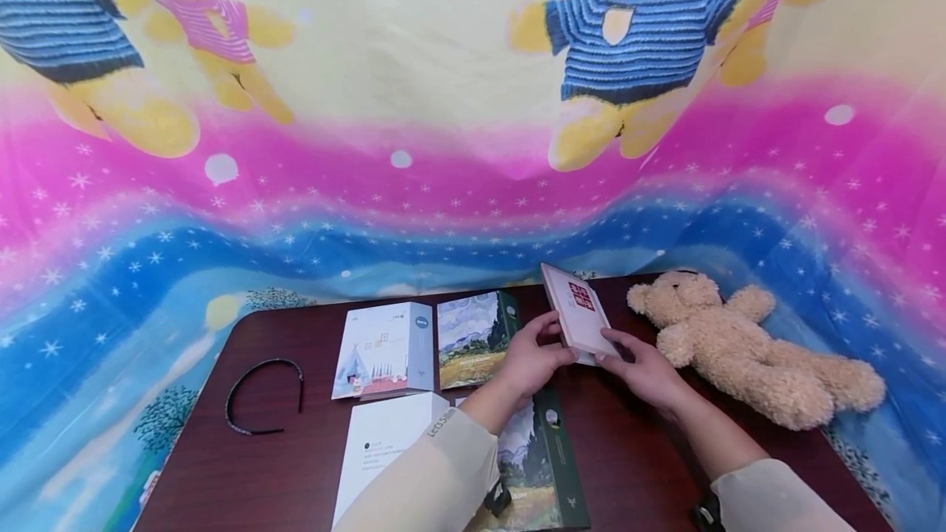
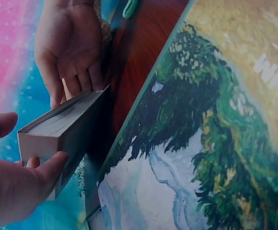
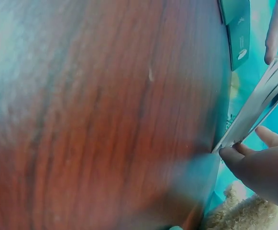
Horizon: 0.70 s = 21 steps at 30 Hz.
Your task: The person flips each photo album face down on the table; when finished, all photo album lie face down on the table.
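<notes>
Both hands hold a thick white book (image 1: pixel 578 314) with red square characters on its cover, tilted up near the back of the table. My left hand (image 1: pixel 534 358) grips its left side and lower corner; in the left wrist view, fingers (image 2: pixel 52 168) lie along the book's pale spine side. My right hand (image 1: pixel 645 372) pinches the lower right corner, with the thumb on one face and fingers behind, as the right wrist view shows. Page edges of the book (image 3: pixel 253 112) face that camera. Just left of it lies a landscape-painted album (image 1: pixel 473 339).
A tan teddy bear (image 1: pixel 746 351) lies at the right. To the left are a tent-pictured white album (image 1: pixel 386 351), another white album (image 1: pixel 384 446) partly under the left sleeve, and a second landscape album (image 1: pixel 532 466). A black headband (image 1: pixel 231 401) lies far left. Bear-printed cloth (image 1: pixel 414 89) hangs behind the dark table.
</notes>
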Tool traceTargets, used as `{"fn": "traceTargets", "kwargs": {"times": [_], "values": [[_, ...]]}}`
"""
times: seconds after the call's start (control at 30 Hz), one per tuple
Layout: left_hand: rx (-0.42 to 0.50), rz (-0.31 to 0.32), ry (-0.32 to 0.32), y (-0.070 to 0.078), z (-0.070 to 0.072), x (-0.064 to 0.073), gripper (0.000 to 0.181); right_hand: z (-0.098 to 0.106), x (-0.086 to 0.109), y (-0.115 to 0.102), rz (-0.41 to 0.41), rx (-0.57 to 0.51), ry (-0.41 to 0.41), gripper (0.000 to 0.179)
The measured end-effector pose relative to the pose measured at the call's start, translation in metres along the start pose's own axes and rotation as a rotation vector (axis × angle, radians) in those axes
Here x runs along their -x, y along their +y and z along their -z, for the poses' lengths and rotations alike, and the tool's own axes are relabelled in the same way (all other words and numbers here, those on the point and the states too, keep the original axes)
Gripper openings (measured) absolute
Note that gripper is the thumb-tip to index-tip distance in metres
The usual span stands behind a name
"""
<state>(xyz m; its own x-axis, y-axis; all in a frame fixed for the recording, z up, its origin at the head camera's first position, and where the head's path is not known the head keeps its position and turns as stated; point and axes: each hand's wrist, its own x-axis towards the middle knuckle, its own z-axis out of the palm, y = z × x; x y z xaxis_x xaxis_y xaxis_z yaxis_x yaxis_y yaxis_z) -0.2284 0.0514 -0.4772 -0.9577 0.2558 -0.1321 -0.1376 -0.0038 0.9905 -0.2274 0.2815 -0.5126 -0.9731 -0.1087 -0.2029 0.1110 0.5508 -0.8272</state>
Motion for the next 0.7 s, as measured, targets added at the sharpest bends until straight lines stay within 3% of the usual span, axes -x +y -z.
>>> {"fn": "traceTargets", "kwargs": {"times": [0.33,0.7], "values": [[0.011,0.001,-0.003,0.005,0.003,0.004,0.066,-0.001,-0.001,0.005,0.034,-0.052,-0.026,0.076],[0.011,-0.029,-0.014,0.013,0.008,0.008,0.063,-0.006,0.004,-0.005,0.044,-0.154,-0.079,0.074]]}}
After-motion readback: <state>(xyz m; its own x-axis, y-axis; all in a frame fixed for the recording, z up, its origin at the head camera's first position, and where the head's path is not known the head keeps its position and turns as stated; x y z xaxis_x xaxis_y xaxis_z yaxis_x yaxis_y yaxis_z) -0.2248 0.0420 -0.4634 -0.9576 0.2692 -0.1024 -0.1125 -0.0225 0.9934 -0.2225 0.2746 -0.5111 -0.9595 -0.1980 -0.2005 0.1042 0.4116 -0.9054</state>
